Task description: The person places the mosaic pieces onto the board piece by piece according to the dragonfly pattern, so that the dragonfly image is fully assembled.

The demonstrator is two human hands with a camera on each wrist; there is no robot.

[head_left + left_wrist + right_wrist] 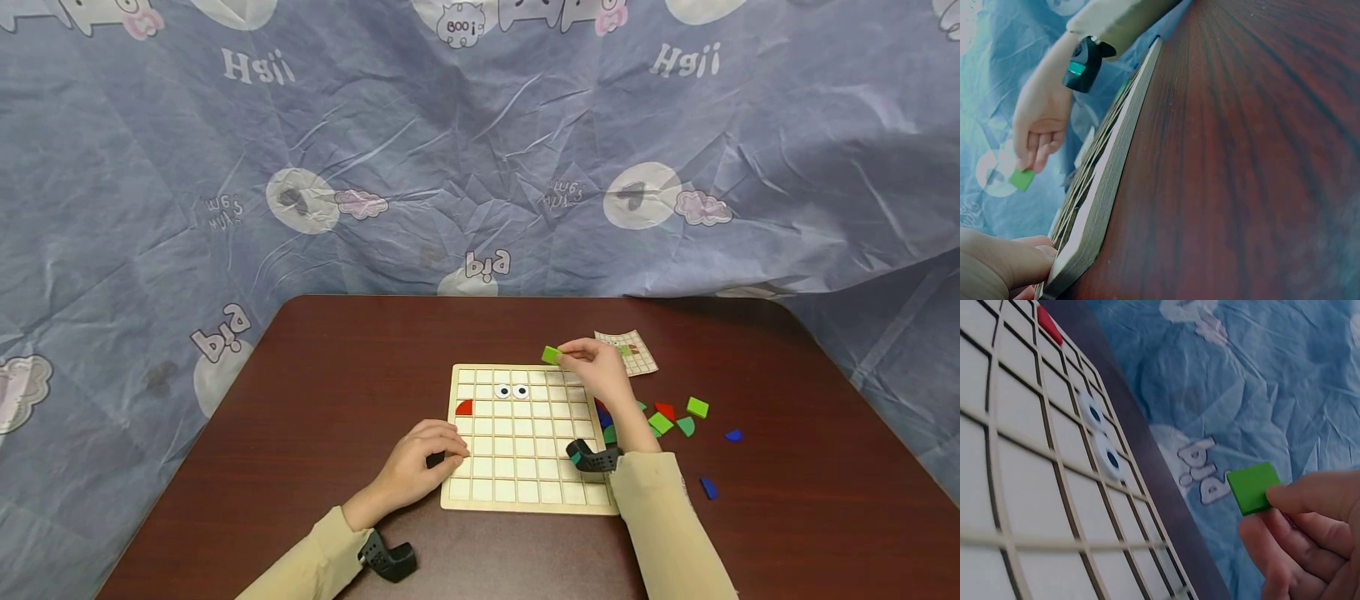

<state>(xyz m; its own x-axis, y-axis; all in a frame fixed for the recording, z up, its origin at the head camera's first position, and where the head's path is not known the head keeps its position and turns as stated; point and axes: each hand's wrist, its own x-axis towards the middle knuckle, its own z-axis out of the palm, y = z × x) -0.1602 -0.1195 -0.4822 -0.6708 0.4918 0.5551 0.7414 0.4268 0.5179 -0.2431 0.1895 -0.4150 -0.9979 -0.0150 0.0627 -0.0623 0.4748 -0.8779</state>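
My right hand (596,371) pinches a green square tile (1254,487) between thumb and fingers, above the far edge of a pale wooden grid board (517,507). The left hand (422,460) holds the board's left edge, its thumb on the rim in the left wrist view. Two round eye pieces (512,391) sit side by side in the board's second row. A red quarter-round piece (465,407) lies in a cell by the left edge, one row lower. In the right wrist view the green tile hangs apart from the board.
A small pattern card (641,360) lies behind the right hand. Right of the board are scattered several loose pieces: a green square (697,407), a red piece (664,411), a blue piece (708,488) and others. The right forearm partly covers the pile. A printed cloth (465,167) hangs behind the table.
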